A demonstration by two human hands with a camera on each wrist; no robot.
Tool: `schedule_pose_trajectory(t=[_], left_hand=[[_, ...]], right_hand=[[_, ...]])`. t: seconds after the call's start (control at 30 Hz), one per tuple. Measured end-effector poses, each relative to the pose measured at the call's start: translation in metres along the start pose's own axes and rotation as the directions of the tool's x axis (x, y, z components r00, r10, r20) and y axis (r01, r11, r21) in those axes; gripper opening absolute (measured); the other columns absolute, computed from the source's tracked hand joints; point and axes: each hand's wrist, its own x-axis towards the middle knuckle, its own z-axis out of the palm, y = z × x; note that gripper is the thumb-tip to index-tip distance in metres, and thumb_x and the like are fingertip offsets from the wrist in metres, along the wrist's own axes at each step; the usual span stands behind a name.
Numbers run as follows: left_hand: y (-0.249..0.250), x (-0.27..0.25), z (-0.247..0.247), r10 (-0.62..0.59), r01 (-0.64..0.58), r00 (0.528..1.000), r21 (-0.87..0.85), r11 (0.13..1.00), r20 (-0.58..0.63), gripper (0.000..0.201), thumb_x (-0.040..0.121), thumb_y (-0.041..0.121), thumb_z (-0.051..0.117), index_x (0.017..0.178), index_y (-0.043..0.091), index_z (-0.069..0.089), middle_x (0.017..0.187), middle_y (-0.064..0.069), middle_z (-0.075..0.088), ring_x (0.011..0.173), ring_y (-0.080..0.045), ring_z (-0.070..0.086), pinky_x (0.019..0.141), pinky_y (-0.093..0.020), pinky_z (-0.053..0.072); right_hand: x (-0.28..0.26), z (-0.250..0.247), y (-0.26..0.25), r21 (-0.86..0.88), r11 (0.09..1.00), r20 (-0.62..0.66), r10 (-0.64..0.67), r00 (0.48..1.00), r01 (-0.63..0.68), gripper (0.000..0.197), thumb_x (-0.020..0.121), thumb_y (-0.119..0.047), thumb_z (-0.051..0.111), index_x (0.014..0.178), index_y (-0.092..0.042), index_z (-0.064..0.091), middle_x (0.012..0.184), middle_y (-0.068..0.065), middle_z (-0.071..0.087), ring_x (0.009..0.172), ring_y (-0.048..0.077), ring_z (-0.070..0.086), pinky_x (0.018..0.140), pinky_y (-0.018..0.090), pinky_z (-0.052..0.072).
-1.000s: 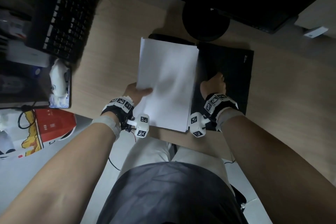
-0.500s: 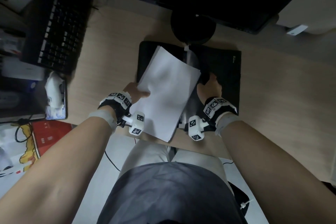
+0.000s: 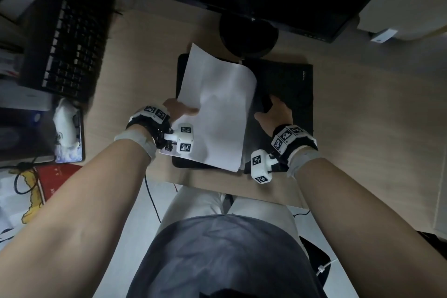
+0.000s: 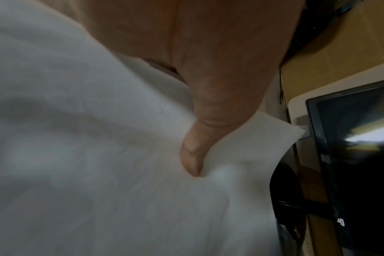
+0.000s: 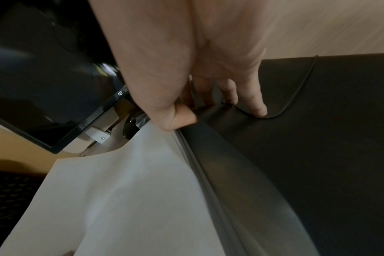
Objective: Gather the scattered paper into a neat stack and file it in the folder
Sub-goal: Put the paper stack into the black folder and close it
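Nearest me, at the black folder's left half, my left hand pinches the white paper stack, thumb on top, angling it toward the spine, I judge to slide it in; right of the stack, my right hand grips an inner flap, likely keeping the folder open; sheets look blank, squared, slightly bowed; beyond the folder stands the monitor base.

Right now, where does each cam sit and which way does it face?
Head: on the head, looking down at the desk; both forearms, lap, left hand gripping the paper stack, right hand on the black folder.
Left wrist: along the thumb pressing the paper.
Right wrist: along the fingers gripping the folder's edge.
Shared: all three show the paper; both wrist views show the monitor.
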Motion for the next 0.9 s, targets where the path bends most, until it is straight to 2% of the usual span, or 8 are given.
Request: schedule_pose_trajectory(t=[0.17, 0.27, 0.4, 0.5, 0.57, 0.7, 0.77, 0.9], left_hand=[[0.003, 0.002, -0.004, -0.024, 0.025, 0.999, -0.011, 1.0, 0.035, 0.063, 0.085, 0.032, 0.073, 0.135, 0.002, 0.05, 0.119, -0.013, 0.06, 0.11, -0.026, 0.059, 0.091, -0.033, 0.048], [0.009, -0.006, -0.001, -0.151, 0.144, 0.988, 0.133, 0.981, 0.041, 0.079, 0.091, 0.047, 0.059, 0.14, -0.007, 0.032, 0.106, -0.018, 0.057, 0.094, -0.029, 0.056, 0.089, -0.028, 0.044], [0.004, -0.001, 0.011, -0.12, 0.114, 0.992, 0.132, 0.985, 0.043, 0.085, 0.087, 0.051, 0.061, 0.14, -0.009, 0.033, 0.135, -0.024, 0.05, 0.101, -0.035, 0.053, 0.076, -0.033, 0.043], [0.006, -0.002, 0.022, -0.121, 0.115, 0.992, 0.139, 0.984, 0.031, 0.088, 0.09, 0.05, 0.058, 0.144, -0.011, 0.025, 0.144, -0.027, 0.04, 0.125, -0.043, 0.047, 0.093, -0.039, 0.045], [0.005, -0.004, 0.027, -0.119, 0.116, 0.993, 0.099, 0.988, 0.027, 0.087, 0.091, 0.049, 0.057, 0.145, -0.01, 0.023, 0.147, -0.027, 0.037, 0.127, -0.044, 0.046, 0.097, -0.041, 0.045], [-0.005, 0.003, 0.034, -0.112, 0.11, 0.993, -0.038, 0.993, -0.035, 0.077, 0.086, 0.041, 0.07, 0.14, -0.004, 0.039, 0.143, -0.023, 0.047, 0.126, -0.037, 0.051, 0.104, -0.043, 0.044], [-0.007, 0.001, 0.037, -0.115, 0.115, 0.993, -0.031, 0.993, -0.007, 0.086, 0.085, 0.045, 0.069, 0.145, -0.004, 0.032, 0.147, -0.02, 0.043, 0.132, -0.035, 0.046, 0.108, -0.041, 0.041], [-0.008, 0.003, 0.039, -0.103, 0.096, 0.994, -0.147, 0.985, -0.046, 0.076, 0.079, 0.039, 0.077, 0.137, -0.001, 0.046, 0.136, -0.018, 0.056, 0.124, -0.034, 0.054, 0.105, -0.043, 0.045]], right_hand=[[0.002, 0.001, 0.002, -0.01, 1.0, 0.032, 0.004, 0.999, -0.004, 0.072, 0.082, -0.024, 0.067, 0.148, -0.023, 0.039, 0.132, 0.01, 0.058, 0.117, 0.031, 0.057, 0.086, 0.032, 0.047], [-0.001, 0.002, 0.002, -0.017, 1.0, 0.054, -0.013, 0.998, 0.014, 0.075, 0.08, -0.025, 0.069, 0.149, -0.024, 0.038, 0.134, 0.009, 0.057, 0.12, 0.032, 0.056, 0.095, 0.038, 0.05], [-0.002, 0.003, 0.003, -0.055, 0.998, 0.06, -0.036, 0.998, 0.04, 0.075, 0.078, -0.025, 0.07, 0.148, -0.024, 0.04, 0.134, 0.008, 0.057, 0.118, 0.031, 0.056, 0.088, 0.034, 0.05], [-0.001, 0.003, 0.005, -0.069, 0.997, 0.057, -0.042, 0.997, 0.046, 0.075, 0.08, -0.025, 0.07, 0.148, -0.024, 0.039, 0.134, 0.008, 0.058, 0.119, 0.031, 0.056, 0.089, 0.034, 0.048], [-0.002, 0.002, 0.005, -0.07, 0.997, 0.056, -0.039, 0.998, 0.043, 0.077, 0.081, -0.025, 0.069, 0.15, -0.024, 0.035, 0.137, 0.009, 0.056, 0.122, 0.032, 0.055, 0.093, 0.036, 0.047], [-0.005, 0.004, 0.005, -0.108, 0.993, 0.047, -0.046, 0.998, 0.051, 0.085, 0.082, -0.022, 0.07, 0.153, -0.024, 0.024, 0.139, 0.01, 0.053, 0.122, 0.034, 0.055, 0.094, 0.039, 0.048], [-0.008, 0.008, 0.004, -0.153, 0.986, 0.046, -0.061, 0.997, 0.067, 0.1, 0.08, -0.019, 0.074, 0.155, -0.027, 0.009, 0.151, 0.007, 0.041, 0.131, 0.035, 0.046, 0.098, 0.047, 0.047], [-0.013, 0.02, 0.006, -0.272, 0.959, 0.102, -0.051, 0.993, 0.077, 0.122, 0.075, -0.004, 0.076, 0.155, -0.03, -0.012, 0.164, -0.005, 0.005, 0.148, 0.033, 0.015, 0.107, 0.055, 0.038]])
